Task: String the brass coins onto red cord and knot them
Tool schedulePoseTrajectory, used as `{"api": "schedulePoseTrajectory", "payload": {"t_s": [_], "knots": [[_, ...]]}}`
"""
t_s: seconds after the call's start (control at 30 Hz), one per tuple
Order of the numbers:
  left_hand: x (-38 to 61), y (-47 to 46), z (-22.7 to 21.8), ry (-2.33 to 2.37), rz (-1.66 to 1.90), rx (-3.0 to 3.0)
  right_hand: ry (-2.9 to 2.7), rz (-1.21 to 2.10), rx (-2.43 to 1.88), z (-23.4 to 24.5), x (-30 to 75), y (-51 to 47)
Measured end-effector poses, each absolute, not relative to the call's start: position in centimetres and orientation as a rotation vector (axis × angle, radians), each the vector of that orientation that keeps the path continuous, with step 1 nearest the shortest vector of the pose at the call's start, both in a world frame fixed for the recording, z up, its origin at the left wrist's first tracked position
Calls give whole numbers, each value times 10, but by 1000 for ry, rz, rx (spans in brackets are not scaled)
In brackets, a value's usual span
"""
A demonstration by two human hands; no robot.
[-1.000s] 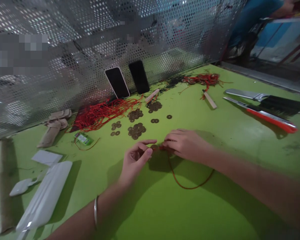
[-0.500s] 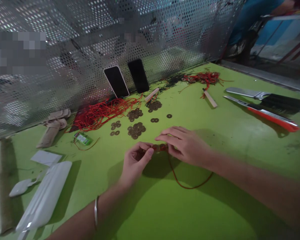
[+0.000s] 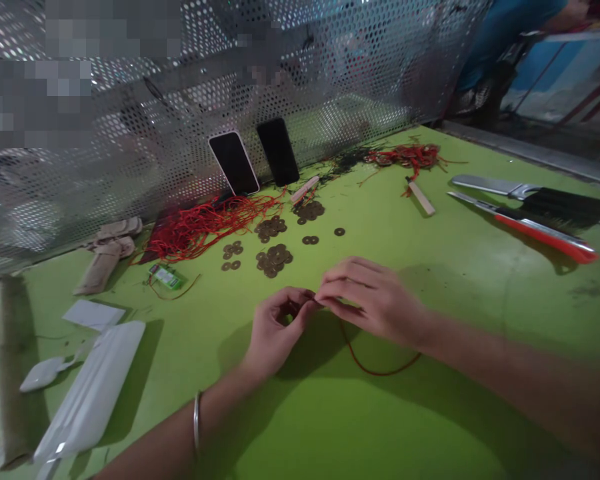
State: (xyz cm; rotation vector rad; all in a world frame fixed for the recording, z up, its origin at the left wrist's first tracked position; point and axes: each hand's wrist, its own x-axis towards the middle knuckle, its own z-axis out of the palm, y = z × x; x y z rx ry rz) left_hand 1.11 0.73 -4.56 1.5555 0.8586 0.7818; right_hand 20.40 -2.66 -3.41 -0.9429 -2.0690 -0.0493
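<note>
Brings left hand and right hand fingertip to fingertip over the middle of the green table, nearer its front edge. Pinches one end of a red cord in the closed fingers of both hands, with the rest looping on the table under the right wrist. Faces loose coins just beyond the hands, then a bundle of red cords and a dark phone by the back edge.
</note>
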Motion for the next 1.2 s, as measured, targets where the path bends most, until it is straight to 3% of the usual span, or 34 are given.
{"api": "schedulePoseTrajectory", "payload": {"t_s": [0.23,0.5,0.73,0.9,1.03,1.13,1.2], "knots": [[15,8,-42,947,844,1459,-1448,125,-1162,-8,247,-19],[14,9,-40,984,862,1546,-693,-181,-1295,-44,366,36],[14,10,-43,981,871,1535,-507,-246,-1283,-58,402,47],[15,9,-40,983,862,1511,-451,-220,-1234,-59,415,49],[16,9,-40,981,872,1497,-490,-330,-1481,-53,405,40],[16,9,-40,975,895,1500,-915,-536,-1734,-37,365,22],[16,9,-40,973,893,1518,-1267,-608,-1613,-24,322,8]]}}
